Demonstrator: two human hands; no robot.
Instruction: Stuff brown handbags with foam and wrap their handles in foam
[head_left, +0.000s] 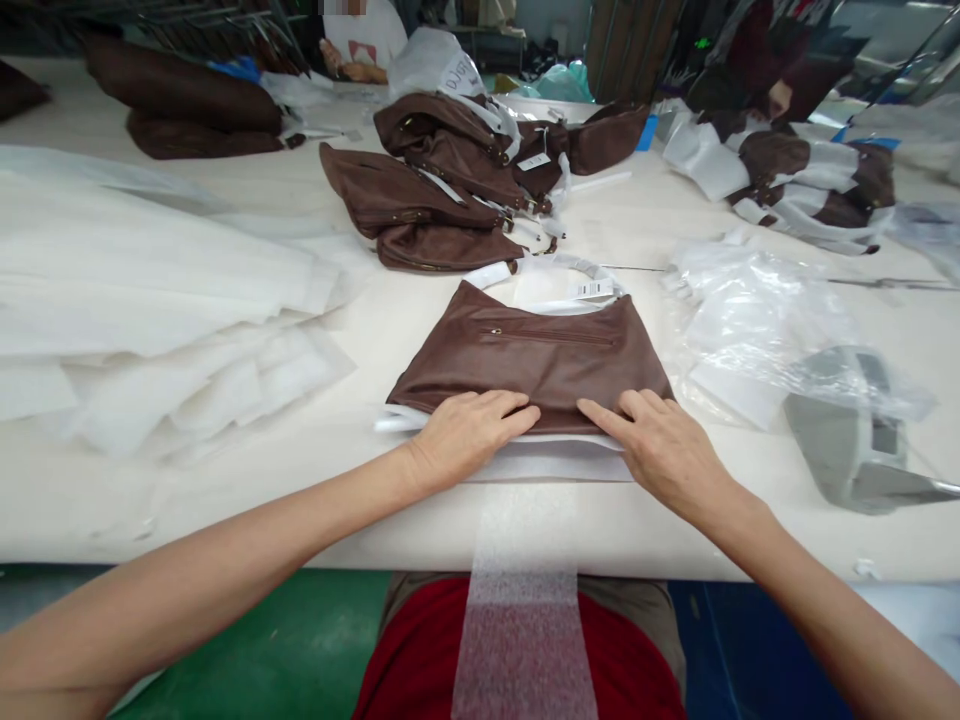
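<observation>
A brown handbag (540, 365) with a zipped pocket lies flat on the table in front of me. White wrapping paper (559, 462) shows beneath its near edge, and its handle (491, 274) is wrapped in white. A white tag (595, 289) rests by the handle. My left hand (472, 430) lies on the bag's near edge at the left, fingers stretched out over the leather. On the right side of that edge, my right hand (652, 430) presses down with its thumb and fingers apart. A strip of thin white material (525, 600) hangs over the table edge onto my lap.
Thin white sheets (150, 290) are stacked at the left. Clear plastic bags (765, 310) lie at the right beside a grey tape dispenser (847, 430). More brown handbags (450, 190) are piled behind. Another person (364, 45) stands across the table, and another person's hand (780, 98) shows at the far right.
</observation>
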